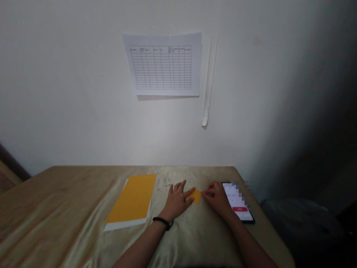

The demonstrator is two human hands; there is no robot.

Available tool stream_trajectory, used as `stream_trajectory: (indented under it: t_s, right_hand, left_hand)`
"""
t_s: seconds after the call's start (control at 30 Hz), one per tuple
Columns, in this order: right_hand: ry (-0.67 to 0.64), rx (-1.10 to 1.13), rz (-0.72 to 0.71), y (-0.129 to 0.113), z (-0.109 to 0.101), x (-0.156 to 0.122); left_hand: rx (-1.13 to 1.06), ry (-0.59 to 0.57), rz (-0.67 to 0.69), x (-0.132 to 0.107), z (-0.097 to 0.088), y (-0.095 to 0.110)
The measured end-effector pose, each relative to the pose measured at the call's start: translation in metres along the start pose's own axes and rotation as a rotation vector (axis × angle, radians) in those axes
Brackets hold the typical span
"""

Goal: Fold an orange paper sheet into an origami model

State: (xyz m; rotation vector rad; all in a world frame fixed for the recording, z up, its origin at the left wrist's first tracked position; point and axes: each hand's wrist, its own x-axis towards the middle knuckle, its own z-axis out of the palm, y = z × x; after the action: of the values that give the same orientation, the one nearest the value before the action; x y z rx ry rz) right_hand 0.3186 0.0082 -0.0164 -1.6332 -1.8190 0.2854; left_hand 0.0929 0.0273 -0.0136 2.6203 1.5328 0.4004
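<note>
A small piece of yellow paper point(196, 197), seemingly folded, lies on the cloth-covered table between my two hands. My left hand point(177, 199) rests with its fingers spread, the thumb and index finger touching the paper's left side. A dark band circles that wrist. At the paper's upper right corner, the fingertips of my right hand point(216, 196) are pinched together on the edge. To the left lies a larger yellow sheet point(134, 199) on top of white paper point(126, 225).
A phone point(237, 204) with a lit screen lies just right of my right hand. Wrinkled gold cloth point(75, 208) covers the table, which meets the wall. A printed grid sheet point(164, 70) and a white strip point(208, 89) hang there. Something dark point(301, 219) stands at right.
</note>
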Motion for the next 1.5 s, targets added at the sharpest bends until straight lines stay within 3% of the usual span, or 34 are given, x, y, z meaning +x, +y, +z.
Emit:
stream_trajectory:
  t_s: [0.37,0.77,1.0,1.27,1.4,1.5]
  right_hand:
    - [-0.212,0.194,-0.129,-0.011,-0.007,-0.009]
    - [-0.153,0.024,-0.051,-0.008,-0.007,-0.001]
    - [-0.034,-0.079,0.023,-0.005,-0.001,0.002]
    - [0.022,-0.083,-0.010,-0.004,0.000,0.001]
    - [-0.037,-0.029,-0.066,-0.005,0.000,0.000]
    - [-0.106,-0.023,-0.089,-0.007,-0.001,-0.003]
  left_hand:
    - [-0.008,-0.011,-0.006,0.000,-0.002,0.001]
    - [-0.006,-0.005,0.008,0.001,0.001,0.000]
    - [-0.011,-0.006,0.005,0.001,0.000,0.001]
    - [-0.013,-0.032,0.023,0.000,-0.002,0.000]
    - [-0.053,-0.031,0.045,0.000,-0.003,-0.002]
    - [-0.102,0.032,0.015,0.004,-0.005,-0.004]
